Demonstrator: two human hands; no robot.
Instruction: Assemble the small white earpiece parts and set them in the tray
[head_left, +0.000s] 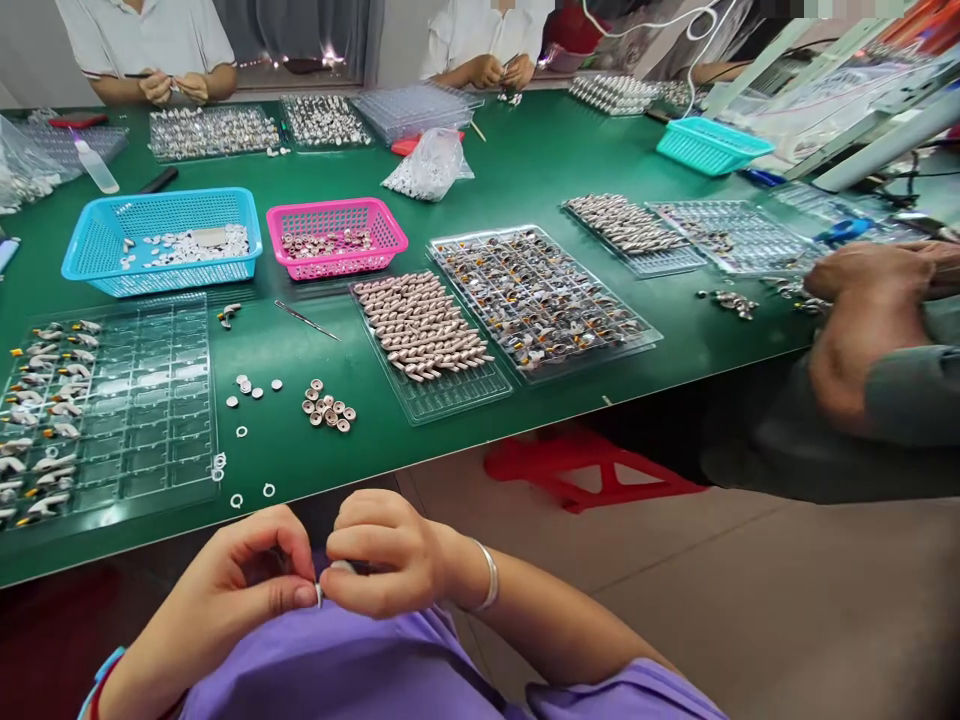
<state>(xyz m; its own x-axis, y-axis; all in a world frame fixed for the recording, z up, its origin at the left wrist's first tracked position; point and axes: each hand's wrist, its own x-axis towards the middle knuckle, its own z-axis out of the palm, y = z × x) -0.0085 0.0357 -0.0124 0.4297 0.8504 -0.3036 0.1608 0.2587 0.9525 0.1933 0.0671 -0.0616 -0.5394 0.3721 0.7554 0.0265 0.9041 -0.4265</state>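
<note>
My left hand [244, 580] and my right hand [386, 555] meet over my lap, just below the green table's [525, 170] near edge. Both pinch a tiny pale part [321, 592] between thumb and fingertips. My right wrist wears a silver bangle [489, 578]. On the table just ahead lie loose white rings [251, 390] and a cluster of small round metal caps [328, 406]. A clear compartment tray [142, 400] at my left holds several small assembled pieces along its left side.
A blue basket [161, 240] and a pink basket [336, 237] hold small parts. Clear trays of metal pieces [424, 328] [536, 295] lie mid-table, with tweezers [306, 320] nearby. A co-worker's hands [862, 300] work at the right; two more people sit across. A red stool [592, 470] stands below.
</note>
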